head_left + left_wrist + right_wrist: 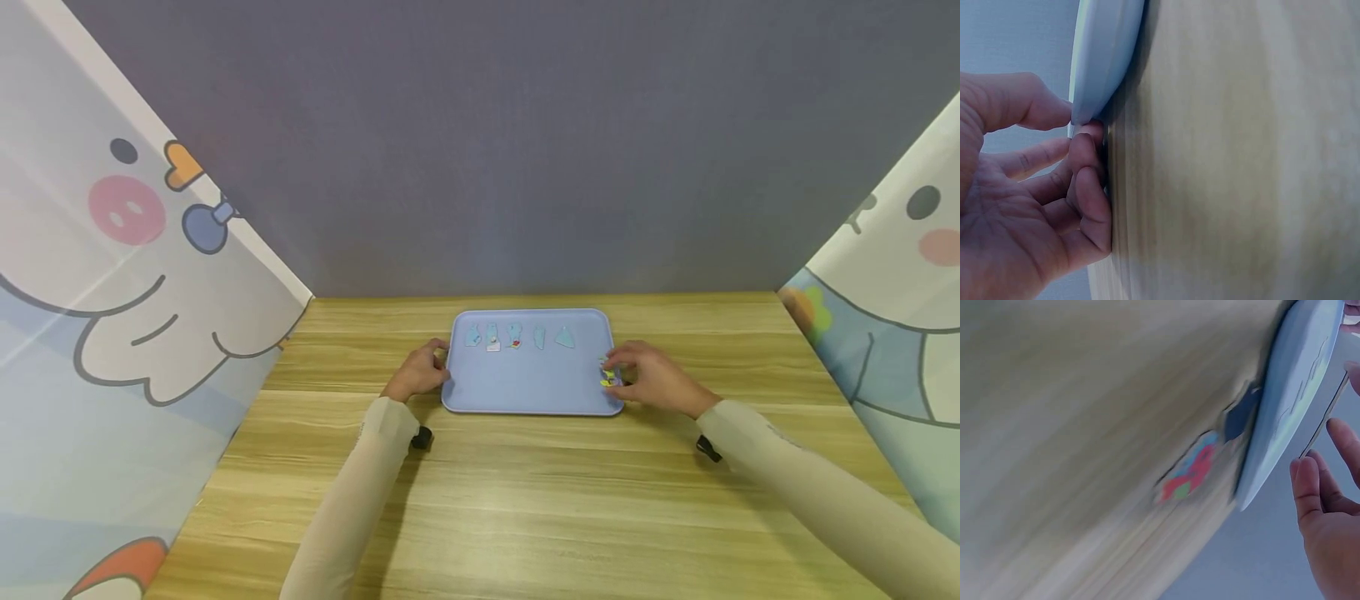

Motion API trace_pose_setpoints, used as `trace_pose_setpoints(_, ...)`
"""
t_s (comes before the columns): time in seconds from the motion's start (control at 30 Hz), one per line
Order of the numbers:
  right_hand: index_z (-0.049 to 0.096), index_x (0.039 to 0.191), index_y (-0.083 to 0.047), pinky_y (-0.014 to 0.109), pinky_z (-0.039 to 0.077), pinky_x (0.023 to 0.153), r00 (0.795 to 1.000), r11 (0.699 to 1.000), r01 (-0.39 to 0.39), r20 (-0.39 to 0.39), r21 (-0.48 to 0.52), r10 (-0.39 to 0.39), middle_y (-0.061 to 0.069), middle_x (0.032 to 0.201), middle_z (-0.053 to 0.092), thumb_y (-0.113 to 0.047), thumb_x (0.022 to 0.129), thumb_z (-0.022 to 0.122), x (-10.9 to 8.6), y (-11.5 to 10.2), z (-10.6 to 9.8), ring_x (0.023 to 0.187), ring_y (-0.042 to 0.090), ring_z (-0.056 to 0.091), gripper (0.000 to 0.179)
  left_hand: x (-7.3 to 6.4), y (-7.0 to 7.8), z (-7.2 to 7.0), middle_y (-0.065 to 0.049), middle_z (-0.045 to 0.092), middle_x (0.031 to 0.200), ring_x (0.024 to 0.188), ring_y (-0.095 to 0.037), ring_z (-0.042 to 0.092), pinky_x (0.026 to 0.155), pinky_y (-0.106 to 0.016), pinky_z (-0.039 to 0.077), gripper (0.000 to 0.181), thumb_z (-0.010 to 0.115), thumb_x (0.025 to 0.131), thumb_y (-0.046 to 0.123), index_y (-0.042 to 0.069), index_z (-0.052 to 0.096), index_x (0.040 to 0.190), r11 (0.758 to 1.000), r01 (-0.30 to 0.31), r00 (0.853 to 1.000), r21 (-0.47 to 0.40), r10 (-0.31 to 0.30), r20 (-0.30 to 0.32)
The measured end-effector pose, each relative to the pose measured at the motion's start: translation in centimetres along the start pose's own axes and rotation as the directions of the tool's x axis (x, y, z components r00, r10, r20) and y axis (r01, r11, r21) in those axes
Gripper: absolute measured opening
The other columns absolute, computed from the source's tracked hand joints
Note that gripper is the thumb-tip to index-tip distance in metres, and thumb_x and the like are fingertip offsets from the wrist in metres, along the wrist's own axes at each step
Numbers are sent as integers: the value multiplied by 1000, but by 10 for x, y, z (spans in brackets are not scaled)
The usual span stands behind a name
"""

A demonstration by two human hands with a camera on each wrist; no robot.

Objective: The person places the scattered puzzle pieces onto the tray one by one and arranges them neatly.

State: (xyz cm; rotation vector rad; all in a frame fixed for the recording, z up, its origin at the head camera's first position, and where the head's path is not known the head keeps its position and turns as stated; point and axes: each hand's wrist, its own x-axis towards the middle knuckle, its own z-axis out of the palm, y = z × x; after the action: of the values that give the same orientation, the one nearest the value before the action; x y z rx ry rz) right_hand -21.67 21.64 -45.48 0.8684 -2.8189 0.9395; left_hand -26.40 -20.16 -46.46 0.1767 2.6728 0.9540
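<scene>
A pale blue tray [525,387] lies on the wooden table. My left hand [418,372] grips its left rim, and the left wrist view shows the thumb on the edge with curled fingers beneath the tray wall [1100,62]. Over the tray's right end, my right hand [654,380] pinches a thin flat piece with a yellow-green pattern [607,382]. In the right wrist view that flat piece [1324,420] is seen edge-on between thumb and fingertips, apart from the tray [1288,394]. Several light blue flat pieces [514,336] form a row along the tray's far side.
Beside the tray, a red, blue and green flat piece [1188,469] and a dark blue piece [1241,415] lie on the table [1085,425]. A grey panel [480,167] stands behind the table. Cartoon-printed walls [75,333] flank both sides.
</scene>
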Motion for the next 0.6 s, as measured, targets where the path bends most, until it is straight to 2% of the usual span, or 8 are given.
trace_pose_setpoints(0.17,71,98,-6,43,45,82,999,999,34,25,29,-35,12,113,61,-18,70,84,14,-11,7,104,28,54,33,1,-1,1,-13,59,97,79,-23,58,67,-33,49,55,64,82,7,9,44,133,1000,2,1000,5,-2,-4)
trace_pose_setpoints(0.37,71,96,-6,45,43,84,995,995,91,36,49,-93,12,112,61,-18,70,83,30,-26,19,104,28,53,31,2,-3,2,-13,59,96,78,-23,57,66,-33,49,55,64,81,7,8,44,133,1000,-5,1000,15,5,-16)
trace_pose_setpoints(0.6,71,94,-4,48,38,94,992,993,96,76,72,-101,13,111,61,-18,71,83,48,-45,33,105,31,52,29,2,-4,2,-12,59,95,78,-23,58,66,-33,49,55,64,81,7,9,45,133,1000,-5,1000,10,5,-23)
